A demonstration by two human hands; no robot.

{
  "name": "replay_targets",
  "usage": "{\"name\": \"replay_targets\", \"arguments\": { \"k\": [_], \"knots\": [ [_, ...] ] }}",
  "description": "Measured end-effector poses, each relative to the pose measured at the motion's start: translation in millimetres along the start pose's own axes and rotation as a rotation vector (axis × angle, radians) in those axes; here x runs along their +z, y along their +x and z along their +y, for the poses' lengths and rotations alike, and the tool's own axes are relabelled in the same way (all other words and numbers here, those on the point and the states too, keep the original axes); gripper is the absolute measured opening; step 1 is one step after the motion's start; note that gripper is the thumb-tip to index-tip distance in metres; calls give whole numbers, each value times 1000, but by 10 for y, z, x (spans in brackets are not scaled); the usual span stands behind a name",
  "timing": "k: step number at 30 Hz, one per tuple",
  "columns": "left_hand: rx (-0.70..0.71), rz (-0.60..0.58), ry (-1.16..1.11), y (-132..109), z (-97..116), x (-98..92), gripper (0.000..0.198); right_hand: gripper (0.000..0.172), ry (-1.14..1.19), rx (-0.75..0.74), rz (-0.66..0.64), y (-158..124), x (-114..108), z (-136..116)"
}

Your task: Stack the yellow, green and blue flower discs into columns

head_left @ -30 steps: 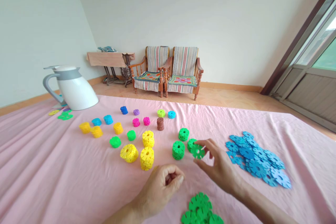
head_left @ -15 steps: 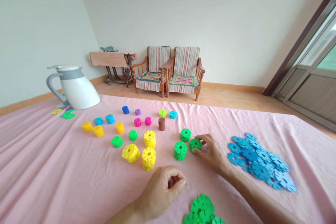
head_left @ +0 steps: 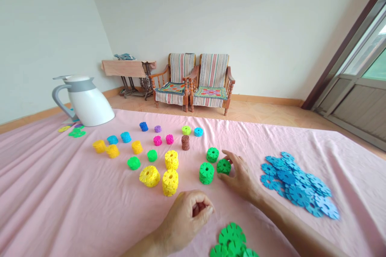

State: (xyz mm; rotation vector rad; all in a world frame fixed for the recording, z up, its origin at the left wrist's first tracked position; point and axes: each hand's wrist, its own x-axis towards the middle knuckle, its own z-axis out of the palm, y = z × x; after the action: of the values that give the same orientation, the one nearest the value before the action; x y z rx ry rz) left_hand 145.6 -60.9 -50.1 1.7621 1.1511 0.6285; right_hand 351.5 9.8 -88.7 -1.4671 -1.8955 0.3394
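My right hand [head_left: 240, 174] is around a short stack of green snowflake discs [head_left: 224, 166], its thumb and fingers spread apart at the stack's sides. Left of it stand two more green stacks, one nearer [head_left: 206, 173] and one farther back [head_left: 212, 154]. My left hand [head_left: 188, 217] rests on the cloth with its fingers curled in, and nothing shows in it. Loose green discs [head_left: 232, 235] lie in a pile at the bottom edge, to the right of my left hand. Close by are yellow disc stacks [head_left: 170, 182].
A pink cloth [head_left: 90, 200] covers the surface. At the right lies a heap of blue discs [head_left: 297, 184]. Small stacks in several colours, such as a brown stack [head_left: 185, 142], stand farther back. A white jug [head_left: 90, 106] is at the left. Beyond are two wooden armchairs [head_left: 212, 72].
The fingers of my right hand have spread and come slightly away from the green stack, which stands in the same place. My left hand has stayed still.
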Motion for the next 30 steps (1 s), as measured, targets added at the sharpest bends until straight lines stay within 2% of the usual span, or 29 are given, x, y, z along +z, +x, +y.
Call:
{"name": "replay_targets", "arguments": {
  "k": [19,25,30],
  "knots": [
    [23,-4,35,4,-9,4,19,57,21,-30,27,-41,15,2],
    [41,-3,56,1,-28,12,17,58,81,-30,34,-125,-61,7],
    [43,7,61,6,-32,13,17,53,104,4,40,-192,-115,13]
  ]
}}
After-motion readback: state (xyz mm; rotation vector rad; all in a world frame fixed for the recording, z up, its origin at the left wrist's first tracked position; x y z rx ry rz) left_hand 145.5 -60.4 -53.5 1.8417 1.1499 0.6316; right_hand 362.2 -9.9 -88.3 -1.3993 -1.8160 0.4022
